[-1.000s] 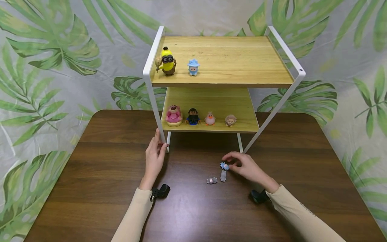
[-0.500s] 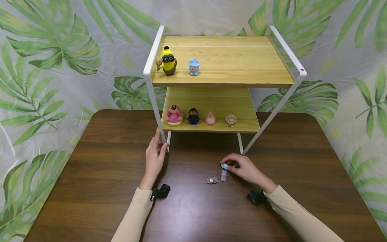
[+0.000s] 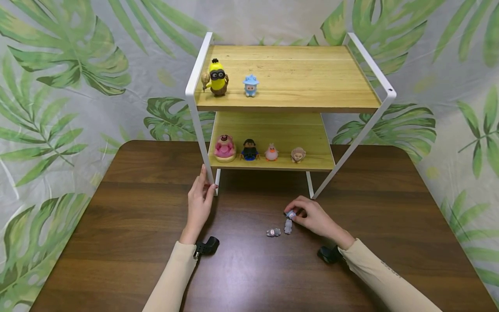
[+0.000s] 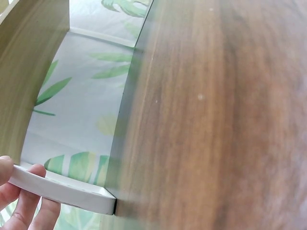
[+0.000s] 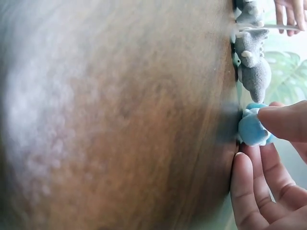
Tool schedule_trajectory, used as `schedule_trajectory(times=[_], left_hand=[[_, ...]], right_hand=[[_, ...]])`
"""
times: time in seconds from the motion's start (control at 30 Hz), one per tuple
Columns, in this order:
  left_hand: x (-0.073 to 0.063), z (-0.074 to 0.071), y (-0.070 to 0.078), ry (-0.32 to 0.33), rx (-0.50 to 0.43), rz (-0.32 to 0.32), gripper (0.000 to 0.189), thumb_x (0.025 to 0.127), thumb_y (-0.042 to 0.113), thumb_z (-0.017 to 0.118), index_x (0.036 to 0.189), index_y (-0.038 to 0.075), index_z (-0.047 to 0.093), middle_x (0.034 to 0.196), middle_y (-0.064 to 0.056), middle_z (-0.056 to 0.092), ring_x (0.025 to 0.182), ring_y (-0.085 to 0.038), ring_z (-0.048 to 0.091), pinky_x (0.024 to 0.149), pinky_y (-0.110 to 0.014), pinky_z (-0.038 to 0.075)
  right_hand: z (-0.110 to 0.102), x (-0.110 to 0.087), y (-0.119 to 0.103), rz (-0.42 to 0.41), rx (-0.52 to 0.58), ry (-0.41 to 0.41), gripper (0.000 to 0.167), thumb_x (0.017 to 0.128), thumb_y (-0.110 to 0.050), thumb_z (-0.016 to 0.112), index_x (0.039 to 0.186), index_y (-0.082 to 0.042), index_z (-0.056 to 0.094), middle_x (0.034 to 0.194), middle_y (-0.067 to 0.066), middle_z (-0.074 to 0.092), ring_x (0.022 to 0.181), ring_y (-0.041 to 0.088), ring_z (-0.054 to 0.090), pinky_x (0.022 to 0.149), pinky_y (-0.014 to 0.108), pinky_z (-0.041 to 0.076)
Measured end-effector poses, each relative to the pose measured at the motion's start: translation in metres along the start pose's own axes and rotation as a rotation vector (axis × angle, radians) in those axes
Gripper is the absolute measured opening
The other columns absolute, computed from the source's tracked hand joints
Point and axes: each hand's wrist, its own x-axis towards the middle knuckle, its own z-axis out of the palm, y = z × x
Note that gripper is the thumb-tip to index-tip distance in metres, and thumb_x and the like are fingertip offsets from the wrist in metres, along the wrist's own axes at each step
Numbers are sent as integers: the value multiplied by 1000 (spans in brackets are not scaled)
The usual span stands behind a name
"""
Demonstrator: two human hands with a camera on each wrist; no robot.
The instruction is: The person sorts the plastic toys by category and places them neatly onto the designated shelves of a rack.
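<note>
My left hand [image 3: 199, 209] holds the front left leg of the white-framed shelf rack, low down near the table. In the left wrist view, thumb and fingers lie on either side of that white leg [image 4: 72, 195]. On the table by the front right leg, my right hand [image 3: 319, 220] pinches a small light-blue figurine [image 5: 251, 130] between thumb and fingers. The figurine lies on its side, close to the tabletop. Just nearer to me lies a grey animal figurine [image 3: 288, 226]. Left of it is a second grey figurine [image 3: 273, 232] with a pale face.
The rack's top board [image 3: 304, 82] carries a yellow goggled figure [image 3: 217, 79] and a blue-hatted figurine [image 3: 251, 86]. Along its lower board [image 3: 273, 125] stand a pink bear [image 3: 224, 149], a dark-haired figure [image 3: 249, 150], a pale duck [image 3: 271, 152] and a beige figurine [image 3: 298, 154].
My right hand has moved slightly left and its thumb and fingers have closed on the blue figurine, which has turned a little. The left hand has stayed on the rack leg.
</note>
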Motion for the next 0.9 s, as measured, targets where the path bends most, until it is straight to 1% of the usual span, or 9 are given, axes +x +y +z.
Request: schedule_trajectory(times=[0.1, 0.3, 0.5, 0.8, 0.83, 0.9], left_hand=[[0, 0, 1, 2, -3, 2, 90, 89, -8, 61, 151, 43, 21, 88, -17, 53, 75, -24, 57, 64, -34, 56], [0, 0, 0, 1, 1, 1, 90, 89, -8, 61, 151, 43, 20, 88, -17, 53, 75, -24, 57, 63, -36, 56], [0, 0, 1, -1, 3, -1, 90, 89, -8, 61, 151, 43, 19, 88, -16, 53, 75, -23, 57, 62, -35, 56], [0, 0, 2, 3, -11, -2, 89, 89, -8, 60, 151, 42, 21, 90, -17, 53, 75, -24, 58, 63, -36, 56], [0, 0, 2, 2, -12, -7, 89, 89, -8, 60, 151, 43, 21, 90, -17, 53, 75, -24, 58, 64, -32, 56], [0, 0, 2, 4, -12, -6, 89, 89, -8, 61, 151, 43, 21, 91, -18, 54, 75, -24, 58, 64, -30, 55]], right_hand=[[1, 0, -1, 9, -6, 3, 21, 80, 10, 67, 95, -5, 68, 95, 2, 58, 82, 16, 57, 67, 25, 52], [1, -1, 1, 9, -14, 4, 23, 79, 11, 67, 95, -7, 68, 93, 0, 61, 81, 15, 56, 67, 25, 53], [0, -2, 0, 6, 21, 16, 22, 82, 10, 65, 96, -7, 67, 96, 1, 62, 85, 19, 60, 70, 27, 54], [-10, -1, -17, 27, 96, 60, 18, 84, 7, 67, 98, -3, 65, 96, 3, 63, 87, 20, 64, 72, 28, 55], [-11, -1, -19, 24, 105, 60, 17, 85, 7, 66, 99, -3, 65, 96, 3, 63, 88, 21, 64, 72, 28, 56], [-14, -1, -22, 17, 115, 61, 17, 86, 6, 66, 100, -2, 64, 97, 3, 64, 88, 20, 64, 73, 28, 56]])
